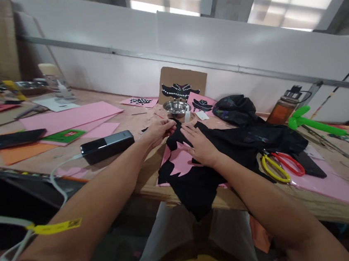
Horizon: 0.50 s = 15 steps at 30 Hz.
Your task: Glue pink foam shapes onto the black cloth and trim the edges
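A piece of black cloth (196,190) lies at the table's front edge and droops over it. Through a jagged opening in the cloth shows a pink sheet (182,158). My left hand (160,133) is closed in a pinch at the cloth's far edge, its fingertips partly hidden. Flat on the cloth, with fingers stretched out, rests my right hand (201,146). Just beyond the hands are a shiny metal bowl (177,108) and a small white bottle (187,114).
Red-and-yellow-handled scissors (282,167) lie to the right. Farther back stand an amber bottle (281,109) and a green balloon (317,124). On the left are a black power bank (107,146) with a white cable and pink sheets (76,118). Beaded black shapes (178,90) stand behind the bowl.
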Available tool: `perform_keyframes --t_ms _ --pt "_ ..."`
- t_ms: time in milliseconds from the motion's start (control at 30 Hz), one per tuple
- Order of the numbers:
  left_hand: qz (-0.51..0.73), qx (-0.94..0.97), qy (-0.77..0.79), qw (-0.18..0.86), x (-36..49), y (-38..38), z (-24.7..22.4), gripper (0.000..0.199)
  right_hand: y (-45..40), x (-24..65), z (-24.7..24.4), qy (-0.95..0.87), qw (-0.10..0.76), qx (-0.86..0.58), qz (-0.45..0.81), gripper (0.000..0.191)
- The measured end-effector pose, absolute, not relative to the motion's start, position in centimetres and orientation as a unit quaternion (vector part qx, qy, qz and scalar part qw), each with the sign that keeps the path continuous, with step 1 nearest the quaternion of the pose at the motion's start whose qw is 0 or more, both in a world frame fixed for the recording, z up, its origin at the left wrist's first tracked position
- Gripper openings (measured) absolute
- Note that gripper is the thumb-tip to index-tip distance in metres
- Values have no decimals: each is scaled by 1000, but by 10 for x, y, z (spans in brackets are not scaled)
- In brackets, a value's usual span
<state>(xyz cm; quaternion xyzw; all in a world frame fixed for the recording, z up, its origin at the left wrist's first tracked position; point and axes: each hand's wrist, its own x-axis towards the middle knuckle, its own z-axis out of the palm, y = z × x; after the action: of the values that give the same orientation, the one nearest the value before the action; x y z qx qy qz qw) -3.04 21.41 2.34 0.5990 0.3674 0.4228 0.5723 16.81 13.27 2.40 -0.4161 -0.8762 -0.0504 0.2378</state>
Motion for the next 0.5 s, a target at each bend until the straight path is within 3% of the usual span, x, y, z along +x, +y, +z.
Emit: perform_keyframes --t_ms 233,500 --pt "423 589 320 609 -29 205 31 20 134 172 30 -745 474 -441 160 34" --pt "385 606 261 645 -23 189 39 26 128 164 35 -708 525 -450 143 26"
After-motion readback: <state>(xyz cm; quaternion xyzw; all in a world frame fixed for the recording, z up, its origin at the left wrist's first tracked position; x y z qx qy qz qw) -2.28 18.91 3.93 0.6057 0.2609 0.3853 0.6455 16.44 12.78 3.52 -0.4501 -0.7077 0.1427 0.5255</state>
